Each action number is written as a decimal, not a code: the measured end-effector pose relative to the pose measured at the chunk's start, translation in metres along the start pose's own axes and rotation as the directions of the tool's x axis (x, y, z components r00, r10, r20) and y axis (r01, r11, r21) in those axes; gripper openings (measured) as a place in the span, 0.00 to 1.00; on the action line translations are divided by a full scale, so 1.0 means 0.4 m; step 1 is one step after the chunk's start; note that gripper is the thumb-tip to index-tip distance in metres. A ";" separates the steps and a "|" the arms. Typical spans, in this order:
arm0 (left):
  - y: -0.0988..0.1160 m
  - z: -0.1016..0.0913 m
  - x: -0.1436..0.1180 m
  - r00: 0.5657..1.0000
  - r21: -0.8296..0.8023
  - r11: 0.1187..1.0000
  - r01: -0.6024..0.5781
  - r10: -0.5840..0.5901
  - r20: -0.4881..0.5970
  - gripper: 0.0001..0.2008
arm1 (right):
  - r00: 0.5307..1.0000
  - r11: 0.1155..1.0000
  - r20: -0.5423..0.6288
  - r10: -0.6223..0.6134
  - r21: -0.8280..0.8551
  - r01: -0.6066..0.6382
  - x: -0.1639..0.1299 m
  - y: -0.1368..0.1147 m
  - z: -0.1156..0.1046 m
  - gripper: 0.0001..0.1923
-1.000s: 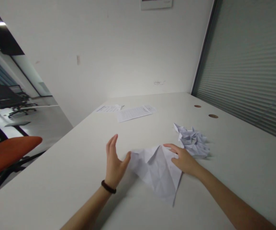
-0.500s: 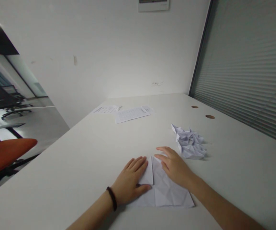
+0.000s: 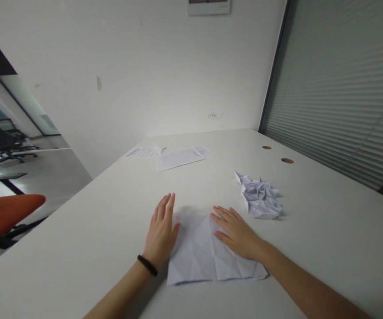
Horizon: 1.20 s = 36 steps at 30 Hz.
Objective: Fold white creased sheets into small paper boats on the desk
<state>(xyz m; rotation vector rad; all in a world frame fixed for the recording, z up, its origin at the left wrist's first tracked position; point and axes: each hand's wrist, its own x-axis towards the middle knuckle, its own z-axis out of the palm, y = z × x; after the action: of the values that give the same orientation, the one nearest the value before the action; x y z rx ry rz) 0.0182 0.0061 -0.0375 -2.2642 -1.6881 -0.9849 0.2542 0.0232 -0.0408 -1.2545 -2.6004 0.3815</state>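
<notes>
A creased white sheet of paper (image 3: pixel 194 257) lies in front of me, with a fold line running down its middle. My left hand (image 3: pixel 161 230) is at its left edge, raised a little, the fingers straight and the thumb apart. Whether it touches the paper I cannot tell. My right hand (image 3: pixel 237 232) lies flat on the right half of the sheet, fingers spread, covering its upper right part. Just beyond my right hand sits a cluster of folded white paper pieces (image 3: pixel 260 197).
Printed sheets (image 3: pixel 179 159) lie toward the far end of the white table (image 3: pixel 94 239). Two round holes (image 3: pixel 287 161) are cut near its right edge, beside a window with blinds (image 3: pixel 337 97). An orange chair seat (image 3: pixel 10 217) stands at the left.
My left hand has lifted off the paper and moved left. The left flap it pressed down is now opened out flat. My right hand has flattened onto the sheet.
</notes>
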 end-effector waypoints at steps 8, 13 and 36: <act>0.033 -0.056 0.008 0.696 -0.172 0.897 -0.407 0.426 0.578 0.34 | 0.999 0.999 -0.040 -0.021 0.046 0.023 0.000 0.013 -0.001 0.25; 0.024 -0.075 0.007 0.586 -0.133 0.954 -0.269 0.272 0.764 0.52 | 0.999 0.997 -0.047 -0.022 0.072 0.026 0.003 0.025 -0.002 0.24; 0.060 -0.124 0.007 0.633 -0.363 0.898 -0.248 0.434 0.641 0.27 | 0.977 0.921 -0.181 0.112 0.388 -0.034 0.009 0.053 -0.005 0.20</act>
<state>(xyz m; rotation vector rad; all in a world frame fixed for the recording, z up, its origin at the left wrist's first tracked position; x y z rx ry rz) 0.0198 -0.0242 0.0088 -3.2639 -1.2415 -0.2058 0.2682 0.0391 -0.0456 -1.1831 -2.1777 0.7010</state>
